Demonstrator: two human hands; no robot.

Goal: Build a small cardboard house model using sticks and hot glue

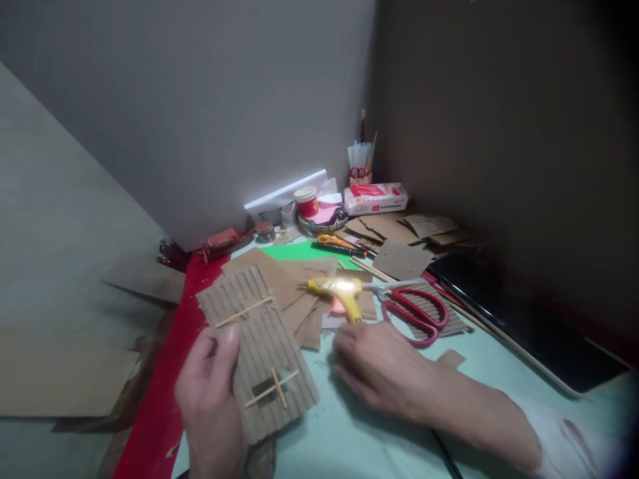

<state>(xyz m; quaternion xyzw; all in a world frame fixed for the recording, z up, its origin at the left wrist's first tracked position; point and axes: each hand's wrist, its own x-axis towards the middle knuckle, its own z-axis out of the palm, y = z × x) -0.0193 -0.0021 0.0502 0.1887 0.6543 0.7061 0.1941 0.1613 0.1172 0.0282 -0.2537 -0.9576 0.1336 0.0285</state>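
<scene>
My left hand [210,392] grips a corrugated cardboard panel [264,346] by its left edge, thumb on top. The panel has thin wooden sticks glued on it, one as a cross over a small window cut-out. My right hand [379,372] lies palm down on the pale green table [359,439], fingers curled towards the handle of a yellow glue gun [339,291]; whether they touch it or hold anything is hidden. Red-handled scissors [414,313] lie just right of the glue gun.
Loose cardboard pieces [399,233] and a green sheet [299,253] cover the table's back. A red cup [307,201], a tissue pack [375,197], a pen holder [360,163] and an orange cutter [334,241] stand near the wall. A dark tablet [524,319] lies right. Red cloth [164,372] edges the left.
</scene>
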